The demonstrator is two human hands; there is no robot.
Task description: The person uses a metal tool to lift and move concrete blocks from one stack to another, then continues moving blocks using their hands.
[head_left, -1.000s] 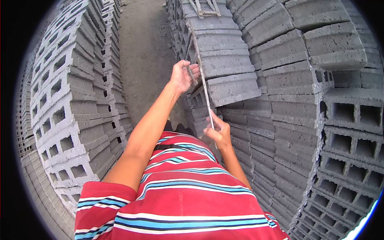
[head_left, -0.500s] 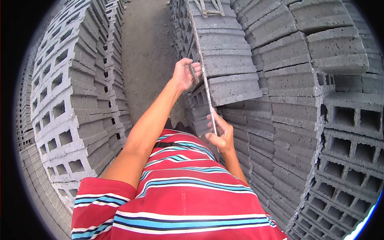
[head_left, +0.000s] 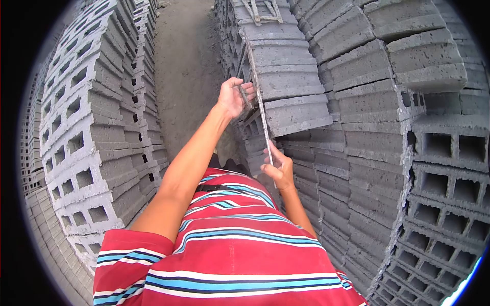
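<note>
My left hand (head_left: 234,98) is turned palm up beside the end of a row of grey blocks (head_left: 291,71). Its fingers are bent around a short grey bar (head_left: 243,95), whose lower part is hard to make out. A long thin strip (head_left: 261,104) runs down along the left edge of that row, close to my left fingertips. Lower down, my right hand (head_left: 279,167) pinches the bottom end of this strip between thumb and fingers, near the front of my striped shirt.
Tall stacks of hollow blocks (head_left: 76,143) stand on the left, and more stacks (head_left: 367,102) rise on the right. A dirt path (head_left: 186,66) runs between them. A small frame (head_left: 262,11) rests on top of the block row.
The view has shifted slightly. My right hand and the lower end of the strip are a little further left; my left hand keeps nearly the same pose.
</note>
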